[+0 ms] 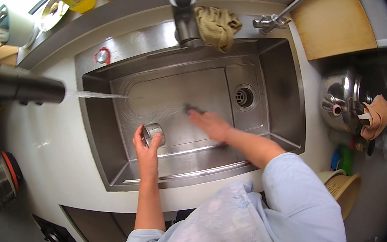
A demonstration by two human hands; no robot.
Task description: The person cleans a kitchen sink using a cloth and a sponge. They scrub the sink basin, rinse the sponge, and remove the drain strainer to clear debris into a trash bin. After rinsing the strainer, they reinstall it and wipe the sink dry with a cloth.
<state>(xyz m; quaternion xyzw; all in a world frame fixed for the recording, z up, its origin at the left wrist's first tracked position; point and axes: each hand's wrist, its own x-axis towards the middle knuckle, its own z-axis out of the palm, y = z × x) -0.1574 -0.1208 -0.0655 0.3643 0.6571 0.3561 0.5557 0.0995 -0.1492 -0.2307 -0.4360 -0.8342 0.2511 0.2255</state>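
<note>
My left hand (146, 143) grips a small metal sink strainer basket (156, 132) with small holes in its wall, tipped on its side above the sink floor. Over the middle of the stainless steel sink (177, 93), my right hand (213, 123) is blurred. A small dark object (191, 109) shows at its fingertips, too smeared to name. From the left, a dark faucet spout (40, 88) sends a stream of water (98, 93) onto the sink floor. The round drain (244, 97) lies uncovered to the right of my right hand.
A second dark faucet (188, 26) overhangs the sink's back edge, beside a tan cloth (217, 26). A thin curved tap (288, 3) rises at back right, near a wooden board (333, 22). A shiny metal kettle (338, 101) stands right; several plates line the back ledge.
</note>
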